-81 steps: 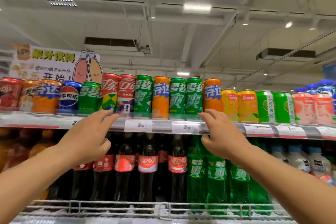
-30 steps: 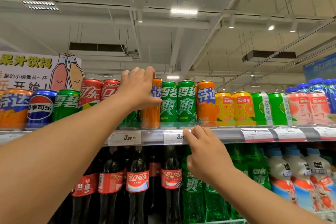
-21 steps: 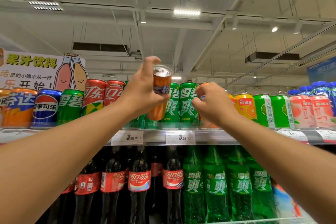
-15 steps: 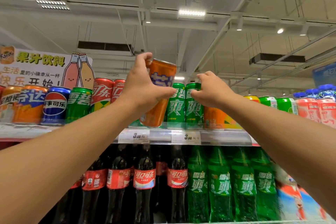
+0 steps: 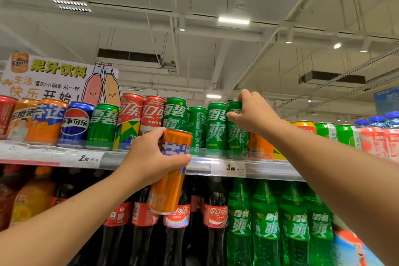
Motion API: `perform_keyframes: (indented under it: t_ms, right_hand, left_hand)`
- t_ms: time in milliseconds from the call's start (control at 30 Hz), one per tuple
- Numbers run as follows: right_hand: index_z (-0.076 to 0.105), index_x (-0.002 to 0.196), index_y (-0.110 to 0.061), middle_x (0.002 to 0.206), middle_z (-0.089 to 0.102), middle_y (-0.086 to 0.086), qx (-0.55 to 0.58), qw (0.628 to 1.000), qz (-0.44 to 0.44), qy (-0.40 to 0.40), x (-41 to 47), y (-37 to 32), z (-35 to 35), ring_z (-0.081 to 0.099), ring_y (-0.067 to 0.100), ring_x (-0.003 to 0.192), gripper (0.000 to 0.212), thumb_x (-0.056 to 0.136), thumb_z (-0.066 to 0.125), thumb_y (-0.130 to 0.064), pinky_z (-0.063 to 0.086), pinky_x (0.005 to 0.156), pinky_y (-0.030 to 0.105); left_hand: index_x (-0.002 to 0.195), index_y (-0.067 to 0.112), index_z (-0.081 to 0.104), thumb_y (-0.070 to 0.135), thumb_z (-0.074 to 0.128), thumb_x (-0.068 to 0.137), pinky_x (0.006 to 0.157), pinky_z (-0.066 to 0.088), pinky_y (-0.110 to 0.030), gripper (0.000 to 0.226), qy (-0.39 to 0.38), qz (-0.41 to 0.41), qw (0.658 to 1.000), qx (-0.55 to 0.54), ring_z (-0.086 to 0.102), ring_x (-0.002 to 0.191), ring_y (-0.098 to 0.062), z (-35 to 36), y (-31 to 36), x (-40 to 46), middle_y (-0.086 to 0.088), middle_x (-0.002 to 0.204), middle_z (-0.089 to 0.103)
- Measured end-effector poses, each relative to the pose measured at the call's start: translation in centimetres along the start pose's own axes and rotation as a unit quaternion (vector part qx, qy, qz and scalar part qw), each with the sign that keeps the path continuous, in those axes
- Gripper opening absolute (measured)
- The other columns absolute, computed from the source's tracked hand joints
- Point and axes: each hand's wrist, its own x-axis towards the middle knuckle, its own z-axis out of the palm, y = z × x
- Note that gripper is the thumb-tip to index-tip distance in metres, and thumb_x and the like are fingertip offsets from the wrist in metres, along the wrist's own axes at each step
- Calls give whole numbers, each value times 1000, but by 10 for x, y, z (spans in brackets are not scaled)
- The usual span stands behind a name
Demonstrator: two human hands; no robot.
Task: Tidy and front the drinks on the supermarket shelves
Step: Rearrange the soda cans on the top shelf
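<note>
Nearest to us, our left hand (image 5: 151, 157) is wrapped tight around a tall orange can (image 5: 170, 170), thumb on one side and fingers on the other. We hold it clear of the shelf, tilted, out in front of the shelf edge (image 5: 269, 168) and over the necks of the cola bottles (image 5: 216, 222) on the tier below. Just beyond, our right hand (image 5: 252, 112) is up at the top shelf, fingers pinched around the upper part of a green can (image 5: 236, 136), the right-most of a pair of tall green ones; its neighbour (image 5: 216, 127) stands touching it. Left of that pair a gap in the front row shows a green can set further back (image 5: 196, 127). We judge the orange can came from there. Right of our gripped green can, another orange can (image 5: 261, 147) stands half hidden behind our forearm.

The risks, as we read them: sliding the green can left with a grip only near its top could tip it or knock its neighbour forward off the shelf, since the tall cans stand close and look easy to topple. The tilted orange can could slip from our one-handed hold onto the bottles below. Further left, the mixed row of red cans (image 5: 131, 121), a blue can (image 5: 75, 123) and more orange ones is not yet sorted.
</note>
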Motion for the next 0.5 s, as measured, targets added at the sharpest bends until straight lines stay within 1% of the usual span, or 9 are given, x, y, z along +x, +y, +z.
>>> perform_keyframes:
  t_ms: [67, 133, 200, 233, 300, 333, 400, 433, 500]
  right_hand:
    - [43, 120, -17, 117, 49, 11, -6, 1000, 3, 3, -2, -1, -1, 53, 24, 88, 54, 83, 68, -49, 46, 65, 33]
    - [41, 122, -17, 113, 50, 11, -8, 1000, 3, 9, -4, -1, -1, 54, 22, 83, 63, 80, 70, -53, 42, 57, 29]
    - [40, 118, -18, 101, 54, 6, -3, 1000, -1, 20, -6, -2, -1, 53, 16, 73, 64, 78, 72, -55, 35, 48, 26]
    - [39, 115, -20, 92, 56, 2, -1, 1000, 0, 27, -7, -1, 0, 51, 12, 68, 62, 77, 72, -55, 34, 46, 26]
    - [35, 109, -24, 79, 54, -5, -1, 999, 11, 40, -9, 0, 1, 50, 8, 64, 59, 77, 73, -56, 35, 45, 25]
    - [34, 107, -25, 77, 54, -6, 6, 999, 17, 45, -11, -1, 1, 50, 8, 64, 58, 77, 73, -54, 35, 46, 25]
    - [35, 109, -23, 85, 58, -2, 37, 998, 25, 51, -16, -2, 2, 55, 13, 68, 57, 79, 74, -50, 39, 49, 28]
    - [36, 115, -20, 93, 61, 2, 52, 997, 24, 54, -19, -3, 0, 58, 18, 74, 60, 79, 75, -47, 45, 54, 31]
    - [36, 130, -17, 108, 63, 6, 69, 995, 2, 70, -24, -7, -8, 62, 24, 90, 69, 79, 76, -43, 53, 71, 40]
  left_hand:
    - [87, 29, 63, 45, 85, 59, 60, 51, -24, 39, 2, 0, 1000, 9, 67, 68, -2, 3, -6, -1, 15, 79, 71]
    - [86, 28, 63, 41, 87, 63, 59, 51, -23, 35, 3, -7, 1000, 15, 66, 68, -1, 6, -10, -1, 14, 77, 71]
    - [85, 28, 63, 40, 86, 63, 58, 49, -22, 34, 6, -14, 1000, 15, 66, 68, 0, 8, -13, -2, 13, 77, 71]
    - [85, 28, 63, 41, 86, 63, 58, 49, -21, 35, 7, -15, 1000, 16, 66, 68, 1, 9, -15, -2, 12, 77, 71]
    - [87, 29, 63, 43, 86, 63, 59, 49, -22, 36, 7, -20, 1000, 16, 66, 69, 1, 10, -17, -2, 11, 78, 71]
    - [87, 29, 63, 43, 86, 62, 59, 50, -23, 36, 7, -23, 1000, 14, 66, 69, 1, 10, -18, -2, 10, 79, 71]
    - [87, 30, 62, 43, 86, 62, 61, 52, -26, 37, 5, -28, 1000, 11, 66, 69, -1, 10, -20, -4, 10, 79, 71]
    - [88, 31, 62, 43, 87, 62, 62, 54, -27, 38, 2, -29, 1000, 9, 67, 70, -2, 10, -21, -4, 10, 80, 71]
    - [90, 32, 62, 46, 87, 60, 65, 56, -31, 41, -7, -33, 999, -1, 68, 71, -4, 9, -23, -5, 10, 82, 71]
